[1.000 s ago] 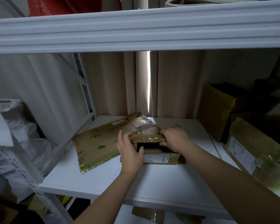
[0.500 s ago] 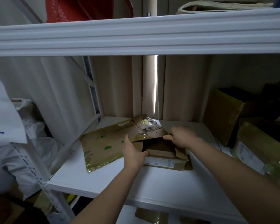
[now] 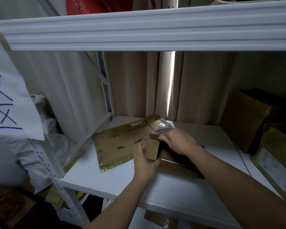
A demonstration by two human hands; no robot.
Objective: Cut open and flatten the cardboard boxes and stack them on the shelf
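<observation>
A small brown cardboard box [image 3: 170, 166] lies open on the white shelf [image 3: 116, 180], its dark inside facing me. My left hand [image 3: 144, 162] grips the box's raised left flap [image 3: 153, 150] from the near side. My right hand [image 3: 178, 142] holds the far upper edge of the same box, fingers curled over it. Behind and left of the box, a flattened taped cardboard sheet [image 3: 120, 144] lies on the shelf.
Taped boxes [image 3: 243, 119] [image 3: 276, 164] stand at the shelf's right end. An upper shelf beam [image 3: 147, 30] crosses overhead. A white paper sign [image 3: 8, 96] hangs at left, white bags [image 3: 40, 146] behind the shelf post. More cardboard [image 3: 160, 219] lies below.
The small box has been pulled wider open, its left flap now standing up. Both hands stayed on it; the view has moved closer and slightly right.
</observation>
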